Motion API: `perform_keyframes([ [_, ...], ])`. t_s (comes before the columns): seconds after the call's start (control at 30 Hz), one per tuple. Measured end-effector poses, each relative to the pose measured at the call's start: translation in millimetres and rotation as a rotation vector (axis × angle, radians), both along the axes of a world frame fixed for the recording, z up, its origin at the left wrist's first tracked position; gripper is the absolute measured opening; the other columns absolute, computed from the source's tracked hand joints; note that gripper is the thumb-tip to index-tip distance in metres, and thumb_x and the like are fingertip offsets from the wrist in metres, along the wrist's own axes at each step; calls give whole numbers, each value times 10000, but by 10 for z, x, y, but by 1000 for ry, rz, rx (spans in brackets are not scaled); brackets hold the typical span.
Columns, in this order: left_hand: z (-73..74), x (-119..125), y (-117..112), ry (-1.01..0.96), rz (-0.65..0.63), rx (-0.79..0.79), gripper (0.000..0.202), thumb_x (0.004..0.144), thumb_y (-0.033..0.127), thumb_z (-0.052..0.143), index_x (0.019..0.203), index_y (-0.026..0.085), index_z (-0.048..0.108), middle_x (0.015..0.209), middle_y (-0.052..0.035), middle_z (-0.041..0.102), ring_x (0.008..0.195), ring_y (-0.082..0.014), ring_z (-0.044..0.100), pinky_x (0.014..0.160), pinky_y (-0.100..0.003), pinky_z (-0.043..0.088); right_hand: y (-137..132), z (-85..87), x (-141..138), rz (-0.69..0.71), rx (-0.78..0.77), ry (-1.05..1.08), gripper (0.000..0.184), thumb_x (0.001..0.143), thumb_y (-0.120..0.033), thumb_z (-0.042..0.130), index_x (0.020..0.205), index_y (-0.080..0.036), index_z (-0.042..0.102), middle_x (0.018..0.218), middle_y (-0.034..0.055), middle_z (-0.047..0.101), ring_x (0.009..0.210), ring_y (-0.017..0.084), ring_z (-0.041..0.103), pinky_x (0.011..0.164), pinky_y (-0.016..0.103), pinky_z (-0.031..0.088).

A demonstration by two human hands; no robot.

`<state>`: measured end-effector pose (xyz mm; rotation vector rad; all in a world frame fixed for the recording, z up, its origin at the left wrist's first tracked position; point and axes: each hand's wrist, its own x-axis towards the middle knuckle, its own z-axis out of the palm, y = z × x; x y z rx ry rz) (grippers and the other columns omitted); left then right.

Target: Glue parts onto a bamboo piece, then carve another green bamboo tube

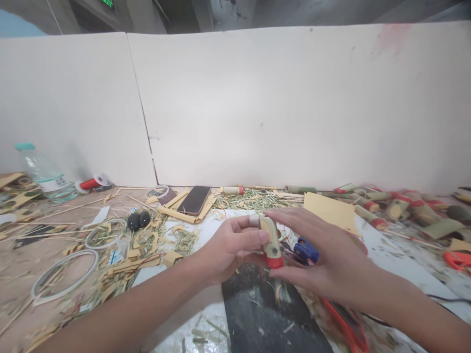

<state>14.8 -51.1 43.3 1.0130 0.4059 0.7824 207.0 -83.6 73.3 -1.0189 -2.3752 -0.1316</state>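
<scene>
A short bamboo tube (270, 234) with a red band at its lower end stands nearly upright over the work surface. A dark round spot shows on its side. My left hand (235, 242) is closed on it, thumb across its face, with a greyish band around one finger. My right hand (331, 250) is open beside the tube, its fingertips near the top and its thumb near the red end; whether they touch it I cannot tell. Below lies a dark board (268, 314) strewn with shavings. Just behind the tube is a blue tool (306, 251), partly hidden by my right hand.
A phone (195, 200) lies at the back, before a white partition (257, 108). To the left are white rings (65, 274), a red wire spool (90, 183) and a bottle (47, 176). Several red-banded bamboo pieces (405, 208) and orange-handled scissors (458, 260) lie right.
</scene>
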Motion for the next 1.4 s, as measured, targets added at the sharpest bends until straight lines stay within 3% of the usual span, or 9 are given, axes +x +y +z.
perform_keyframes([
  [0.17, -12, 11, 0, -28, 17, 21, 127, 792, 219, 667, 843, 103, 655, 709, -29, 621, 635, -97, 611, 577, -190, 498, -3, -30, 13, 30, 5, 21, 685, 749, -333, 723, 1347, -248, 398, 1272, 83, 591, 1169, 241, 545, 925, 378, 507],
  [0.63, 3, -15, 11, 3, -22, -43, 183, 752, 263, 703, 846, 112, 659, 747, -36, 643, 662, -114, 620, 654, -262, 543, 15, -24, -1, 36, 21, 25, 676, 746, -309, 720, 1345, -250, 413, 1254, 85, 602, 1155, 250, 554, 926, 394, 504],
  [0.9, -27, 9, 18, -23, 0, -1, 170, 729, 221, 716, 836, 97, 673, 722, -38, 643, 646, -103, 620, 591, -191, 503, 6, -35, -12, 43, -2, 31, 682, 731, -294, 731, 1334, -252, 414, 1264, 83, 593, 1164, 239, 548, 930, 386, 503],
  [1.03, -13, 9, 21, 6, 13, -8, 173, 718, 245, 722, 808, 106, 673, 712, -34, 635, 648, -114, 613, 627, -228, 519, 11, -34, -18, 48, -24, 22, 640, 746, -289, 709, 1318, -249, 423, 1272, 93, 587, 1170, 243, 543, 946, 409, 492],
  [1.2, 63, -65, 43, 47, -52, -81, 277, 729, 314, 698, 926, 121, 677, 851, -83, 662, 776, -180, 635, 747, -339, 534, 24, 10, -3, 17, -99, 25, 628, 733, -284, 701, 1314, -259, 462, 1279, 90, 590, 1171, 264, 555, 932, 416, 506],
  [1.3, 69, -105, 94, 25, -67, -121, 391, 781, 457, 607, 956, 113, 672, 935, -128, 667, 861, -222, 633, 781, -379, 531, 42, 25, 38, -34, -180, 45, 655, 721, -343, 711, 1326, -270, 474, 1314, 87, 571, 1178, 281, 555, 939, 438, 501],
  [1.4, 24, -116, 168, 69, 58, -128, 380, 792, 481, 608, 916, 127, 663, 906, -103, 658, 798, -190, 628, 712, -331, 540, 79, 22, 97, -84, -269, 103, 675, 717, -390, 720, 1339, -298, 474, 1325, 74, 565, 1168, 284, 562, 950, 447, 489],
])
